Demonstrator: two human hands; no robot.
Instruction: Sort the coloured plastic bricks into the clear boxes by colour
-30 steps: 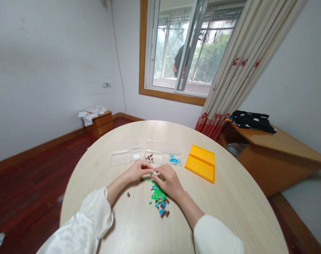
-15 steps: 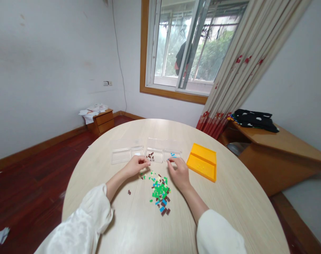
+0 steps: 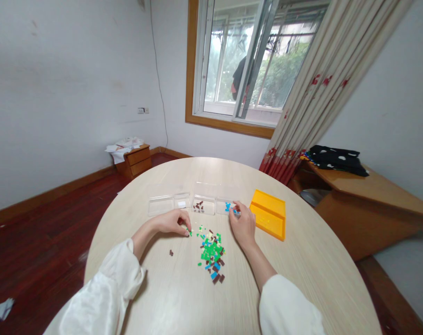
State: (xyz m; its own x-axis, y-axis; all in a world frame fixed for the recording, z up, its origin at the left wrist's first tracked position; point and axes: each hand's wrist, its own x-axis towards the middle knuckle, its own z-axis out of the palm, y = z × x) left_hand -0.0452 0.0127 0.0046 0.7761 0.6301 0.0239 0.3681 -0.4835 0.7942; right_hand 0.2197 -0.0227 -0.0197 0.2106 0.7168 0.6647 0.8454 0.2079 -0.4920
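My left hand (image 3: 173,222) rests low over the table at the left of the brick pile, thumb and forefinger pinched together. Small green bricks (image 3: 190,234) lie right at its fingertips; whether one is held is too small to tell. Several green, brown, blue and cream toy bricks (image 3: 211,251) form the loose pile. My right hand (image 3: 243,225) hovers at the front of a clear plastic box (image 3: 221,212), thumb and forefinger apart. Blue bricks (image 3: 228,206) lie in this box's right compartment, partly behind the fingers. Brown bricks (image 3: 198,206) lie in its left compartment.
Another clear box (image 3: 159,205) stands at the left with a white piece (image 3: 181,204) in it. A yellow case (image 3: 281,218) lies open at the right, holding small yellow pieces. A brown brick cluster (image 3: 171,252) sits apart on the round table (image 3: 183,298).
My left hand has moved down and left, onto the small green bricks. My right hand has shifted right and a little forward, and more blue bricks show in the box.
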